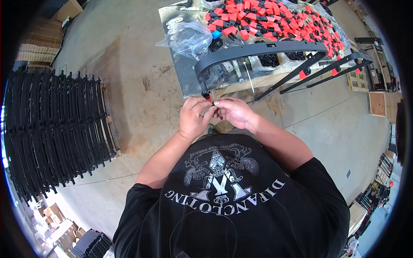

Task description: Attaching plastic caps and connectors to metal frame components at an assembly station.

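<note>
A curved black frame [262,48] rests across the near side of the table, its bent left end coming down towards my hands. At that end sits a small red-and-black piece [207,96]. My left hand [194,117] is closed right beside this piece, thumb and fingers pressed together. Close by on the right, my right hand [235,112] is also closed, thumb and forefinger pinched near the left fingertips. Whatever lies between the fingers of either hand is too small and covered to name.
Many red-and-black pieces [266,19] are heaped on the table [183,79]. A see-through plastic bag [189,38], tubs of small black parts [266,60] and a thin yellow-ended rod [248,77] lie nearer. Black curved bars [56,124] are stacked at left; another black frame [322,71] stands at right.
</note>
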### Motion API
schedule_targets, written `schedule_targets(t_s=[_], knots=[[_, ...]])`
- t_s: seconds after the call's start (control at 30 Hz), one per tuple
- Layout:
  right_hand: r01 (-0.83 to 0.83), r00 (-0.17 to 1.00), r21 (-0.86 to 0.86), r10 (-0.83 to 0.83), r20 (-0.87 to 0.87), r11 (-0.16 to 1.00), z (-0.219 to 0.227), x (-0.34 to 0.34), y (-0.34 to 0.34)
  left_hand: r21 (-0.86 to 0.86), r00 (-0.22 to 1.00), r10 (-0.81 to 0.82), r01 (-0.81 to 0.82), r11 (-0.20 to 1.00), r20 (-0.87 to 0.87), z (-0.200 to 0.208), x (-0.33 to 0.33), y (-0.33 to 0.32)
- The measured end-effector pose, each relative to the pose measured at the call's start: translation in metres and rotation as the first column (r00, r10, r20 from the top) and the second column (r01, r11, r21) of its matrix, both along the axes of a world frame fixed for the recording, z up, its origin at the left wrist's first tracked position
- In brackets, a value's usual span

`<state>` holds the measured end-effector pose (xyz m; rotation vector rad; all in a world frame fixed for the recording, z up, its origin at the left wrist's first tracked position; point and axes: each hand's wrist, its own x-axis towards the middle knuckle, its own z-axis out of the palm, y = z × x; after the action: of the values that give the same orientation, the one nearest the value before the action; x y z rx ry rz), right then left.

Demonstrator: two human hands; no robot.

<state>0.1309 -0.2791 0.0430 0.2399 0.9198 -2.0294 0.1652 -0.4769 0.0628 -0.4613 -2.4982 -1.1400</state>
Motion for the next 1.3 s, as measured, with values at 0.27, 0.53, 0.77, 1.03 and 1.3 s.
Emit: schedule_targets(t_s=[0.27,0.53,0.77,1.03,1.3], knots=[[0.092,0.985,0.310,-0.041,-0.167,0.946,-0.027,-0.037,-0.005,0.041,0.836,0.183,-0.238,0.970,0.518,-0.019,-0.015,-0.008],[0.104,0.914,0.507,0.119,-0.387,0.855,-0.030,-0.046,-0.022,-0.347,0.716,0.238,0.006,0.938,0.656,-0.008,-0.037,0.001],[0.014,0.883,0.548,0.247,-0.399,0.836,-0.037,-0.057,-0.018,-0.431,0.643,0.282,0.084,0.898,0.712,0.007,-0.045,0.005],[-0.045,0.942,0.723,0.271,-0.199,0.689,-0.016,-0.057,-0.036,-0.427,0.648,0.269,0.097,0.899,0.712,0.008,-0.045,0.005],[0.238,0.782,0.681,0.280,-0.557,0.692,-0.049,-0.055,-0.031,-0.413,0.668,0.271,0.059,0.909,0.693,0.000,-0.042,0.003]])
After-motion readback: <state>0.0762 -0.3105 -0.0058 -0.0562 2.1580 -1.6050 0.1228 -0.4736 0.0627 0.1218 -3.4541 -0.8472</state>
